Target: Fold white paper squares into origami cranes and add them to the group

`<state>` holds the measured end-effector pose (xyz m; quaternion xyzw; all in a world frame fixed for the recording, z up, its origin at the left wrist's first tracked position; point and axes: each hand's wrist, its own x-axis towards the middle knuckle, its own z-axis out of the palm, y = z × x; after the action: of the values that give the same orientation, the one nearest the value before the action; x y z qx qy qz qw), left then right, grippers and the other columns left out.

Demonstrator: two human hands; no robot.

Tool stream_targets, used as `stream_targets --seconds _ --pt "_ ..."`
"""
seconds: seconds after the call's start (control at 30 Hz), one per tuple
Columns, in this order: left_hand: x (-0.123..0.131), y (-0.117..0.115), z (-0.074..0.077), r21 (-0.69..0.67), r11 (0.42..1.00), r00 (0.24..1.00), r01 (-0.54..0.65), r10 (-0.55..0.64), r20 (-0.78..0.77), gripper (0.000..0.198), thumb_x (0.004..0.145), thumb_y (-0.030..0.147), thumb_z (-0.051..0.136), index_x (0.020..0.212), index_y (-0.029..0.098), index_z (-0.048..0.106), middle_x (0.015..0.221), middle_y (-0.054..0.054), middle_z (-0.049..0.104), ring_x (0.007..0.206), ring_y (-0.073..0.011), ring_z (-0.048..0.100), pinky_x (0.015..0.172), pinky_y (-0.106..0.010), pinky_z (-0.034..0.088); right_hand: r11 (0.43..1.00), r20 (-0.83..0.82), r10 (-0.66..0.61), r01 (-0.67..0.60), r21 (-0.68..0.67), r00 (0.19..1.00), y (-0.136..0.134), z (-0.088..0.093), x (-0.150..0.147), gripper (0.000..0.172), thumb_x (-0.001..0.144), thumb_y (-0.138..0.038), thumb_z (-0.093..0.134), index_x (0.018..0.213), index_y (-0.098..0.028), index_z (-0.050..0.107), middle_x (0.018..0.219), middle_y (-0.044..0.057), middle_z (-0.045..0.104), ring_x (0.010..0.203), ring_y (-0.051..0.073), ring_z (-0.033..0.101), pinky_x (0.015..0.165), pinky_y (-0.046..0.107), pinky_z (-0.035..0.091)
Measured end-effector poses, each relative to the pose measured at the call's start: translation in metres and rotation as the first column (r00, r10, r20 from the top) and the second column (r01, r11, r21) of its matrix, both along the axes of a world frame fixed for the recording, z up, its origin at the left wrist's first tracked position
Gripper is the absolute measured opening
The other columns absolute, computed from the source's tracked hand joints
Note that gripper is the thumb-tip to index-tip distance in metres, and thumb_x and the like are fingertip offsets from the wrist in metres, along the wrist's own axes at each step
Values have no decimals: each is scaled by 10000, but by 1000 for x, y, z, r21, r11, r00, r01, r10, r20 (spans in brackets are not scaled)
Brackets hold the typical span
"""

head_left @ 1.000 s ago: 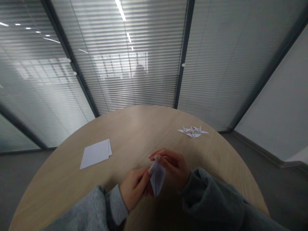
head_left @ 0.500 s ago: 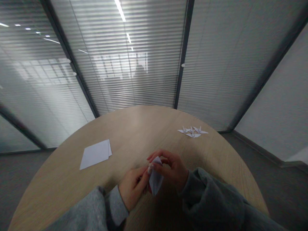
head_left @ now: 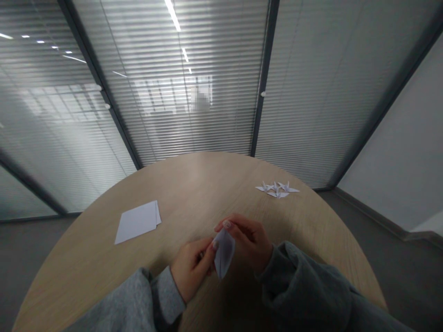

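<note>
A folded white paper [head_left: 224, 253], a narrow diamond shape with a crease down its middle, hangs just above the table between my two hands. My left hand [head_left: 192, 266] pinches its left edge between thumb and fingers. My right hand [head_left: 246, 240] holds its upper corner from the right, fingers curled over the top. A stack of white paper sheets [head_left: 137, 222] lies on the table to the left of my hands. Several small white origami cranes [head_left: 277, 189] sit together farther off to the right.
The hands are over a round light-wood table [head_left: 194, 184] whose far edge curves past the paper and cranes. Beyond it stand glass partitions with blinds [head_left: 224, 115], with a blurred figure behind them. Grey floor [head_left: 398, 286] lies to the right.
My hands have shifted the folded paper slightly, and my right fingers now sit a little differently on its upper corner. The sheets and cranes have not moved.
</note>
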<state>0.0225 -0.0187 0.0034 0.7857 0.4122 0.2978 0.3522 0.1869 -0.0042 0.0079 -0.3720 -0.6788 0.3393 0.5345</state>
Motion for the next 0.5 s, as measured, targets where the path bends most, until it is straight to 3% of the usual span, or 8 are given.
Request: stream_targets --seconds 0.2,0.5 --pt "-1 1 -3 -26 999 999 -32 32 -4 435 915 452 336 664 171 552 497 -26 614 472 -142 587 505 -221 422 998 -22 23 -25 -64 999 0 -3 1 348 875 -424 484 866 -161 711 772 74 695 661 159 628 513 228 470" --pt "0 -1 4 -99 994 998 -41 46 42 541 898 521 345 623 147 624 544 -70 666 512 -160 609 525 -242 429 977 6 -28 26 210 1000 4 -2 0 282 900 -343 476 903 -204 721 883 83 708 852 189 637 747 317 500"
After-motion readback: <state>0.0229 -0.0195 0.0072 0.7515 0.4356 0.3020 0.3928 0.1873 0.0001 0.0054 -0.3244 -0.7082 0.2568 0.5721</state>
